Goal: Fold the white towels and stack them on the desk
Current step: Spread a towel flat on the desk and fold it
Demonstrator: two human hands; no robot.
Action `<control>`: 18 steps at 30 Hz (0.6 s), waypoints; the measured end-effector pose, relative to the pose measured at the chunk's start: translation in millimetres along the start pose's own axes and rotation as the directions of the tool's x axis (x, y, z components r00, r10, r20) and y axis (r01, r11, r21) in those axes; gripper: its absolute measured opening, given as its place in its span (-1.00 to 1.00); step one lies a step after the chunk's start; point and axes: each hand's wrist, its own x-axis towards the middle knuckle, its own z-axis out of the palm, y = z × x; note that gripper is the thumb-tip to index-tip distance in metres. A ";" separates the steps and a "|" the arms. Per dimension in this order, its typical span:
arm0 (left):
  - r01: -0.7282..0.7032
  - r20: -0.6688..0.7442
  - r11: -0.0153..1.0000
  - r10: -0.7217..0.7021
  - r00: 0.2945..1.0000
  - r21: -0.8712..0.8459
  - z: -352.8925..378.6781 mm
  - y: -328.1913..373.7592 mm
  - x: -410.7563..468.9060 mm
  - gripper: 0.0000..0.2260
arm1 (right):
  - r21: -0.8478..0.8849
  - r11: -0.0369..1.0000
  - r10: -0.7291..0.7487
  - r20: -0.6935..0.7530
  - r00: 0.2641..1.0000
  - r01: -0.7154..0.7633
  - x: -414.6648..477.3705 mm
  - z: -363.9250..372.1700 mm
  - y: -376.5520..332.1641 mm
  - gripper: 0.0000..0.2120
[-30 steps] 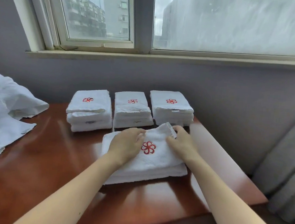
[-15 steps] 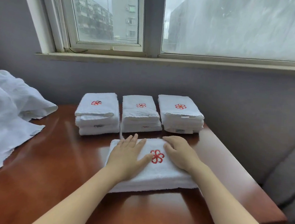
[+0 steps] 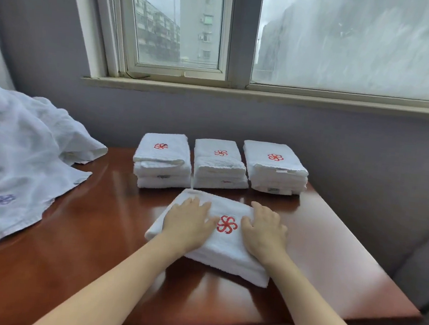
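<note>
Both forearms reach in over the near edge of the desk (image 3: pixel 92 242), which has a glossy red-brown top. The left hand (image 3: pixel 187 222) and right hand (image 3: pixel 264 231) lie palm-down on the folded towel (image 3: pixel 226 254). Fingers are straight & slightly spread, pressing flat, not curled round anything. A red pinwheel logo (image 3: pixel 227 224) shows btwn the 2 hands.

The towel sits front-centre on the desk, skewed a bit, w/ its right near corner closest to the camera. Just behind it, not touching, 3 stacks stand in a row by the wall: left stack (image 3: pixel 162 163), middle stack (image 3: pixel 219 169), right stack (image 3: pixel 275 170). Each has the same red logo on top. The layers blur together, so prob. 3 or 4 towels per stack.

At far left a loose heap of white cloth (image 3: pixel 19 160) lies over the desk's left side, w/ a faint purple logo (image 3: pixel 0 200). Grey upholstery (image 3: pixel 421 271) is at right. Behind are the grey wall (image 3: pixel 339 147), the sill (image 3: pixel 240 93) & the window (image 3: pixel 181 22), w/ apartment blocks outside.
</note>
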 end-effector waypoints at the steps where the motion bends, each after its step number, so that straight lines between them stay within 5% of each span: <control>1: 0.032 0.035 0.999 -0.032 0.999 -0.008 4.1 0.2 -4.0 -0.44 | -0.020 1.000 0.010 0.022 1.000 -0.009 -1.9 -2.6 -3.3 -0.58; 6: 0.010 0.015 0.999 -0.011 1.000 0.041 6.6 -30.3 -15.0 -0.33 | -0.174 0.984 -0.008 0.155 0.988 0.036 -6.0 -22.1 -11.0 -0.69; 10: 0.142 -0.012 0.988 -0.142 0.990 0.060 -5.6 -58.5 -21.7 -0.14 | 0.025 1.000 -0.022 0.355 0.935 0.014 -10.9 -38.6 -19.6 -0.71; 14: 0.331 0.052 0.935 -0.327 0.944 -0.126 -16.0 -73.4 -35.6 -0.08 | 0.295 0.954 -0.124 0.574 0.809 -0.062 -24.4 -42.1 -29.9 -0.50; 18: 0.399 0.197 0.876 -0.355 0.914 -0.272 -22.9 -85.0 -55.2 -0.17 | 0.419 0.905 -0.190 0.565 0.803 -0.081 -29.4 -37.1 -34.9 -0.30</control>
